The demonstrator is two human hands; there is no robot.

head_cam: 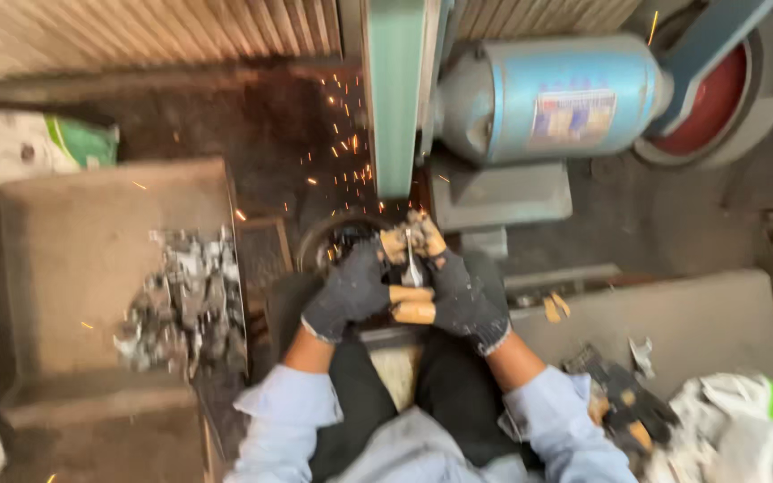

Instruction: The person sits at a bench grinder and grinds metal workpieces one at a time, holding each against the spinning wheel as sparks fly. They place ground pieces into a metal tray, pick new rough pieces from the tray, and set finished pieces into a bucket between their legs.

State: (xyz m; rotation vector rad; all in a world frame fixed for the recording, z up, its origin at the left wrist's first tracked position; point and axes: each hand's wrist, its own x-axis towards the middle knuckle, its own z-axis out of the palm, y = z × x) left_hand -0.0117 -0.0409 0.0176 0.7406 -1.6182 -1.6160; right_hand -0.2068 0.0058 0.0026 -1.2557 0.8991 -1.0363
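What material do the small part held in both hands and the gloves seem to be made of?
The small part looks like bare metal: silvery, shiny, and orange sparks fly where it meets the green belt. The gloves on the left hand and right hand look like dark knitted fabric, with tan tips, perhaps worn through or coated; blur leaves that open.

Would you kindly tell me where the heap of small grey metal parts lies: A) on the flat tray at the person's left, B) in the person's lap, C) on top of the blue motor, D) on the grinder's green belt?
A: the heap of small grey metal parts lies on the flat brown tray, to the left of the left hand.
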